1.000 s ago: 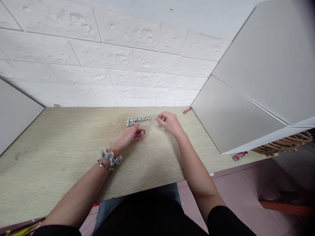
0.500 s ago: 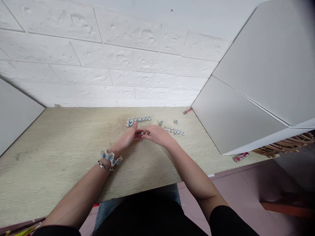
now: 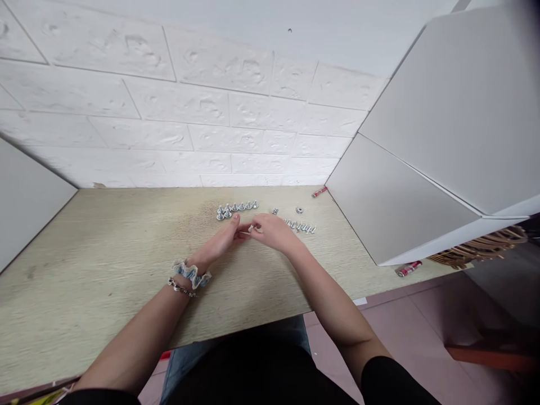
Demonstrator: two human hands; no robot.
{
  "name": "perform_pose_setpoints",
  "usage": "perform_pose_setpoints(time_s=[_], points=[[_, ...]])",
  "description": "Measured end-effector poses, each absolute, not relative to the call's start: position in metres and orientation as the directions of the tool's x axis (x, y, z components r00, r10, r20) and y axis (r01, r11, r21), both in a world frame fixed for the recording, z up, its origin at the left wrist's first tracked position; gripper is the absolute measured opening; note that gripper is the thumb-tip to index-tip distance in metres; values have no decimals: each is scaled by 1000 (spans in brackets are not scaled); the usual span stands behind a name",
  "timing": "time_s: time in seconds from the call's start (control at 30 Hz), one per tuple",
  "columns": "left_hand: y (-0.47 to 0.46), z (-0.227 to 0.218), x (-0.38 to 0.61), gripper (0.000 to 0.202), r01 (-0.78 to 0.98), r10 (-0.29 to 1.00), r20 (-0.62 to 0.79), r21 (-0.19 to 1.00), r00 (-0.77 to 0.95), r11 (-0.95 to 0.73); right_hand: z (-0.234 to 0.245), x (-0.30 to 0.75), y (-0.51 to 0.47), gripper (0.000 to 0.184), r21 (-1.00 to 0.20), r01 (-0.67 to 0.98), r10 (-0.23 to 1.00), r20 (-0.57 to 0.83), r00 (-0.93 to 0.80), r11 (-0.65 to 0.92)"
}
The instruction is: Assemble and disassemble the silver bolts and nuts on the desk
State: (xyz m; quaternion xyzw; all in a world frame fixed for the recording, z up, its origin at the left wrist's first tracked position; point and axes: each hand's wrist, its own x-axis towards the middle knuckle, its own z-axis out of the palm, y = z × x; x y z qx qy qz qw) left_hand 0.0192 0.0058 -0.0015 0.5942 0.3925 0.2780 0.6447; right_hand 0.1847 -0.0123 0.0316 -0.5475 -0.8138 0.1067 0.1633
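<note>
My left hand [image 3: 225, 237] and my right hand [image 3: 273, 230] meet fingertip to fingertip just above the table. The right thumb and fingers pinch a small shiny metal screw [image 3: 251, 228]; part of it is hidden. My left fingers are curled against its near end with the thumb raised, and whatever they grip is too small to make out. Behind my left hand stand several screws with washers [image 3: 235, 207], heads down in rows. Past my right hand lies a row of bare screws [image 3: 301, 227]. A few small metal pieces [image 3: 275, 211] and a single round washer [image 3: 299, 210] lie behind them.
The wooden tabletop [image 3: 126, 242] runs up to a white brick-patterned wall [image 3: 169, 129]. A white cabinet [image 3: 400, 185] borders it on the right, a pale panel [image 3: 29, 208] on the left. Two red tubes, one far [image 3: 319, 192] and one near [image 3: 409, 269], lie by the cabinet.
The ring-like metal piece visible at my left fingertips is now hidden, and my hands have closed together around the screw. The view has tilted slightly.
</note>
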Motion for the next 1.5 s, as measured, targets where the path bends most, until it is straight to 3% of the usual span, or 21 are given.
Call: perform_pose_setpoints(time_s=[0.1,0.23,0.33,0.47,0.77,1.13,1.3,1.5], points=[[-1,10,19,65,264,912,-44,962,408,-71,48,217,-29,11,-418,877,963,219,-155,236],[1,19,12,50,517,912,312,752,267,-409,55,274,-53,13,-429,896,952,207,223,-117],[13,15,3,43,608,903,395,678,171,-412,42,305,-60,13,-364,888,931,118,344,-282],[32,3,-11,41,684,910,409,645,68,-341,19,323,-58,16,-294,877,918,-4,397,-380],[44,-6,-22,46,773,956,290,617,-48,-149,3,323,-48,21,-240,894,923,-19,386,-378],[41,-5,-17,39,753,970,243,636,8,-166,0,324,-48,23,-257,895,929,-30,369,-364],[39,-9,-13,35,813,954,296,541,56,-215,-2,324,-49,31,-305,885,930,-10,367,-353],[37,-10,-11,35,840,945,319,490,75,-232,2,321,-51,26,-295,891,935,-26,354,-345]])
